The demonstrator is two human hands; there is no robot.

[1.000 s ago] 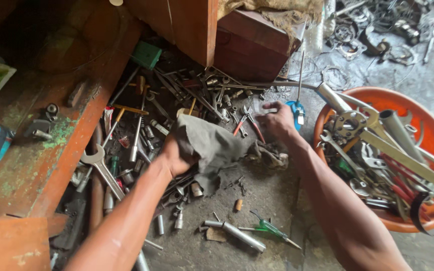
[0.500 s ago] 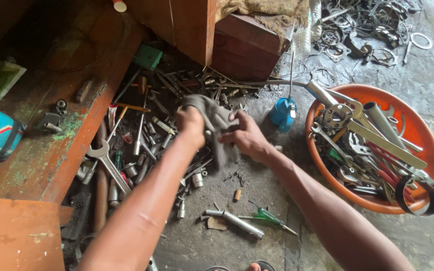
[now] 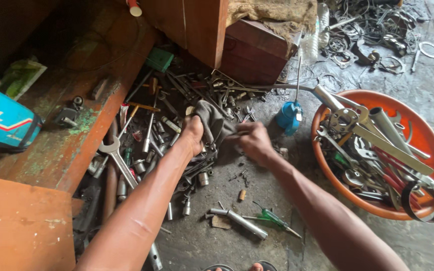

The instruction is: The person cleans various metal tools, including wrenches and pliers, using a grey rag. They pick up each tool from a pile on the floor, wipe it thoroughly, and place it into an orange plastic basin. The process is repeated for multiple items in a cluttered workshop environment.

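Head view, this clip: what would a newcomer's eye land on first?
Both hands meet at the centre: the left hand and the right hand each hold the crumpled grey cloth rag over a heap of loose metal sockets and spanners on the floor. At right sits a round orange plastic basin piled with wrenches, with a small blue oil can beside it.

Bare floor (image 3: 257,165) open between scattered sockets (image 3: 177,155) left, orange basin (image 3: 430,145) right; blue oil can (image 3: 288,116) ahead.
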